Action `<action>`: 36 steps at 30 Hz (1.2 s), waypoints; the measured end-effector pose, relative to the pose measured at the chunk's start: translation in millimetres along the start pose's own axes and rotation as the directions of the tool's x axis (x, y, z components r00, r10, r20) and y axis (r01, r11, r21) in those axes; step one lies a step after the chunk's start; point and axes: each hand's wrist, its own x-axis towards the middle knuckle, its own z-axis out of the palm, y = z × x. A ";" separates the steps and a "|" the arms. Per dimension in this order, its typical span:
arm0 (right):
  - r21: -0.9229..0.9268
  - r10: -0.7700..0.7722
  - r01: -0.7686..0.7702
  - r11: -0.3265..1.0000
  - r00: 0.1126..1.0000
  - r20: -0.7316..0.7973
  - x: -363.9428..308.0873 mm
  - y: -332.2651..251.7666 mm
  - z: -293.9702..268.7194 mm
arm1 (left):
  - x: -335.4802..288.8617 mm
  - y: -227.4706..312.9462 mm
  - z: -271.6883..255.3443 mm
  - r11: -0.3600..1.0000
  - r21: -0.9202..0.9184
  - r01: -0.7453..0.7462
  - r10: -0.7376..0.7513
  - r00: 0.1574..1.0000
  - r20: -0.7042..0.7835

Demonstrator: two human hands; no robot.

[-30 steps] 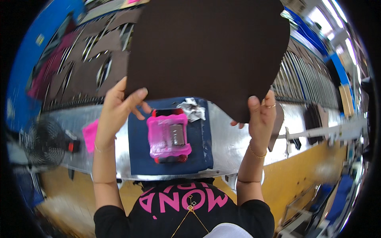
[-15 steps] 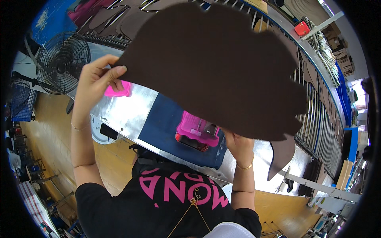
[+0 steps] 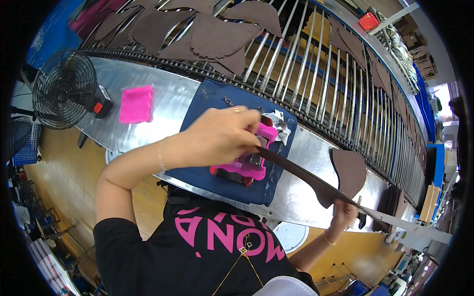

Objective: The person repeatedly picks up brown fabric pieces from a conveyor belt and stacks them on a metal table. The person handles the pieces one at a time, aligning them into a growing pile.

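**Two hands on one brown leather sheet**

Head view: left hand (image 3: pixel 217 138) grips the near end of a dark brown leather sheet (image 3: pixel 301 178), fingers closed on its edge just above a pink device (image 3: pixel 245 163). The sheet is seen edge-on, slanting down to the right hand (image 3: pixel 343 214), whose fingers pinch its far end. The device sits on a blue mat (image 3: pixel 207 106) on the metal table (image 3: pixel 143 79). A pink pad (image 3: pixel 136 104) and black fan (image 3: pixel 64 89) lie left. Brown cut pieces (image 3: pixel 207 37) rest on the roller rack (image 3: pixel 316 74) beyond.
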 end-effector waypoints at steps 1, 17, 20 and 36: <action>0.044 -0.023 0.028 0.999 0.992 -0.125 1.2 -10.2 -8.1 | 9.2 5.5 4.4 0.998 0.059 -0.030 0.028 0.999 0.034; 0.280 0.345 -0.371 0.885 0.928 0.140 228.4 87.0 137.3 | -46.3 -67.2 -41.0 0.895 -0.250 0.369 -0.445 0.716 -0.538; 0.170 0.414 -0.432 0.885 0.900 0.132 248.0 117.4 159.0 | -62.5 -68.1 -42.4 0.813 -0.328 0.481 -0.581 0.633 -0.512; -0.372 0.332 -0.926 0.064 0.371 -0.867 39.6 101.7 -39.9 | -50.1 -101.7 -15.0 0.783 -0.474 0.403 -0.591 0.717 -0.368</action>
